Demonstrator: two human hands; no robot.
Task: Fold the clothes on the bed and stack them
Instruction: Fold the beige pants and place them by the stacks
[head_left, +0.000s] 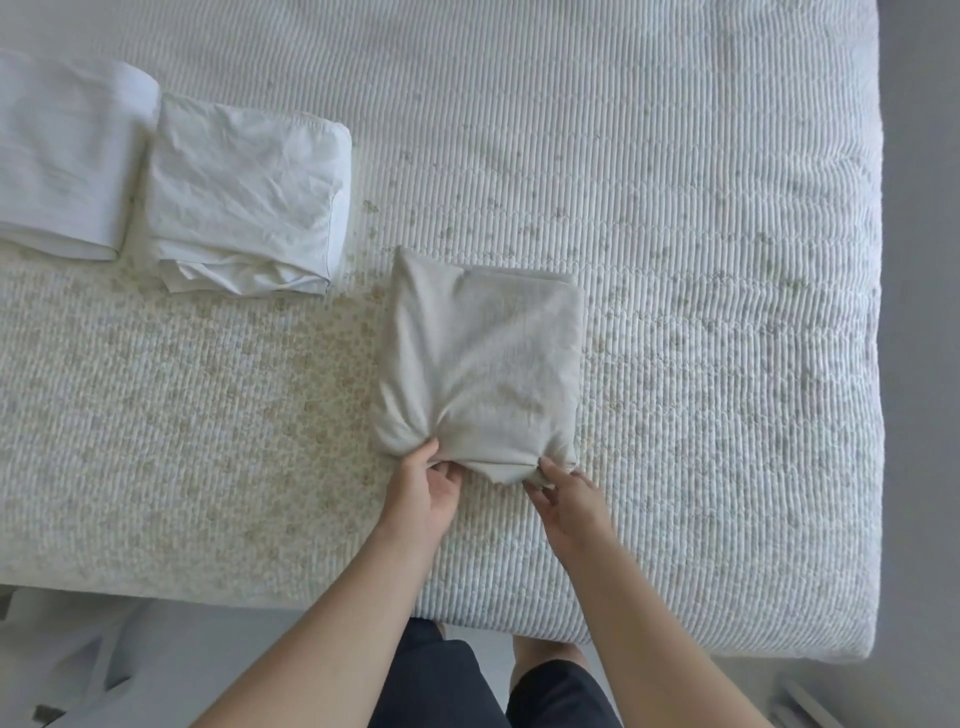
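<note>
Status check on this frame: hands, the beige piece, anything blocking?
Both hands, left and right, pinch the folded beige cloth at its near edge. Two white folded pieces apart at left. Nothing blocking.

Both hands at the near edge of a folded beige cloth on the bed.

I see my left hand (422, 483) and right hand (563, 493) gripping the beige cloth (480, 358) at its bunched near edge. It lies on the ribbed bed cover (675, 208). Far left, two folded white pieces side by side, touching: crumpled one (244, 202), smoother one (62, 156) at the frame edge.
</note>
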